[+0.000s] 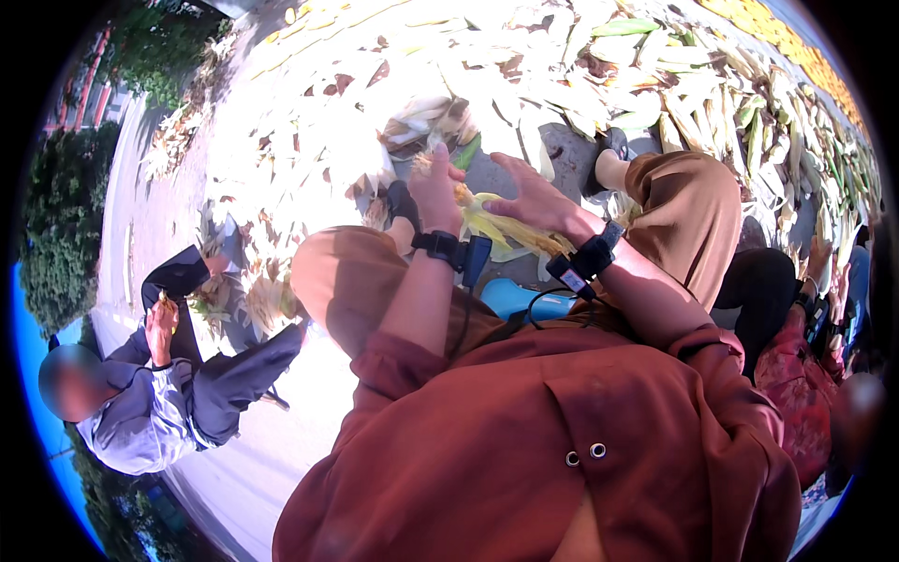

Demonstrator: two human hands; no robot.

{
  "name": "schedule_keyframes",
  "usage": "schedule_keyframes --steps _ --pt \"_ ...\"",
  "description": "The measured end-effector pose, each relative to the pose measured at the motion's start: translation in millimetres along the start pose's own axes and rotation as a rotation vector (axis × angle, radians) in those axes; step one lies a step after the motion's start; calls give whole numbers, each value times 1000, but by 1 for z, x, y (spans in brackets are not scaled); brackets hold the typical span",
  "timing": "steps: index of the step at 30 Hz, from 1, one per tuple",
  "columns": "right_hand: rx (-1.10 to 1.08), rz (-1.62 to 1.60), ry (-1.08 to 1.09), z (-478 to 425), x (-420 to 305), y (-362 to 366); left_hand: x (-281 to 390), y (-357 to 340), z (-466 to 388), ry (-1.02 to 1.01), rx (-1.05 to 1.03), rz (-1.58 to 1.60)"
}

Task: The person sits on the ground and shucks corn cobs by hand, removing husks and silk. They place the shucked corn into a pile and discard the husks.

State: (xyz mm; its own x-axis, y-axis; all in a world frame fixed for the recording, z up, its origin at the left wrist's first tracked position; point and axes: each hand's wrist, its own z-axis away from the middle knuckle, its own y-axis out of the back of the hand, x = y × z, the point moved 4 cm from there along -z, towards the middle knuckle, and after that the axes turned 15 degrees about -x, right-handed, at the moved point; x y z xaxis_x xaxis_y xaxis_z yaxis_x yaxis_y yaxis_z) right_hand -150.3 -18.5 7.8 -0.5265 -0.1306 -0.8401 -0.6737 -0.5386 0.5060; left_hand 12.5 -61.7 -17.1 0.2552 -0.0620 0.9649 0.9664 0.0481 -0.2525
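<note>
My left hand (pixel 434 195) is closed around what looks like an ear of corn, mostly hidden by the fingers, with tan silk (pixel 423 164) showing beside the thumb. My right hand (pixel 535 198) is apart from it, fingers spread and nothing seen in them. Pale yellow-green husk leaves (pixel 502 223) lie below and between the hands, some passing under my right wrist; whether they join the ear I cannot tell. Beyond the hands, a clump of dry husks (pixel 428 123) rests on the sunlit ground.
Unhusked corn (pixel 730 119) is heaped at the right, with bare yellow cobs (pixel 793 42) behind it. Loose husks (pixel 281 161) cover the ground at the left. A blue plastic seat (pixel 523 298) is under me. One person (pixel 161 393) sits at the left, another (pixel 793 393) close at the right.
</note>
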Motion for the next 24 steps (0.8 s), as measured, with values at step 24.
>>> schedule_keyframes --steps 24 --pt "140 -338 -111 -16 29 -40 -2 -40 21 173 -159 375"
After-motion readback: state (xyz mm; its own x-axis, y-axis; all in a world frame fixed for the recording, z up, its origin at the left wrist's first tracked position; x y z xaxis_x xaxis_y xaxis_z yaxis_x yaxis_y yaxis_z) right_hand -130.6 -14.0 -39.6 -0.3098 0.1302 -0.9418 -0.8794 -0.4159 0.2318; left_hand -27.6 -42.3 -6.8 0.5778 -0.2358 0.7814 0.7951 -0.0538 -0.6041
